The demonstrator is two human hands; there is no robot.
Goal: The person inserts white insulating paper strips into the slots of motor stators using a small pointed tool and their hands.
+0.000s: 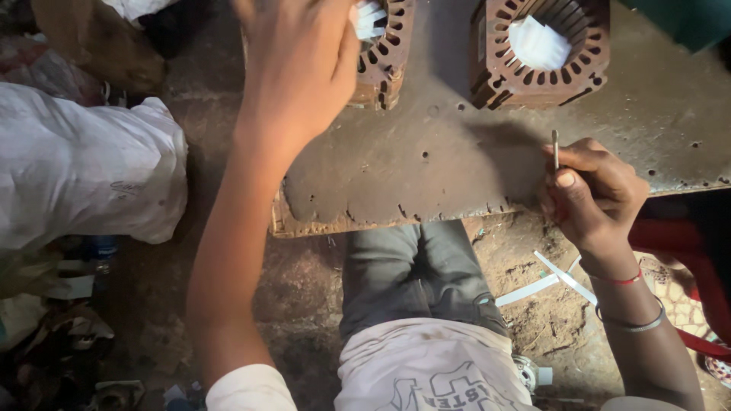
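Observation:
My left hand (301, 57) rests on top of a brown slotted motor stator core (388, 53) at the top of the worn wooden board (426, 167); white insulation paper (371, 19) sticks out beside my fingers. A second stator core (541, 49) with a white paper liner in its bore stands to the right. My right hand (590, 194) is at the board's front right edge, fingers closed on a thin metal rod (555, 148) held upright.
A large white sack (84, 167) lies on the left. White paper strips (556, 278) lie on the dirt floor by my legs. Red fabric (685, 251) is at the right, clutter (61, 342) at the lower left.

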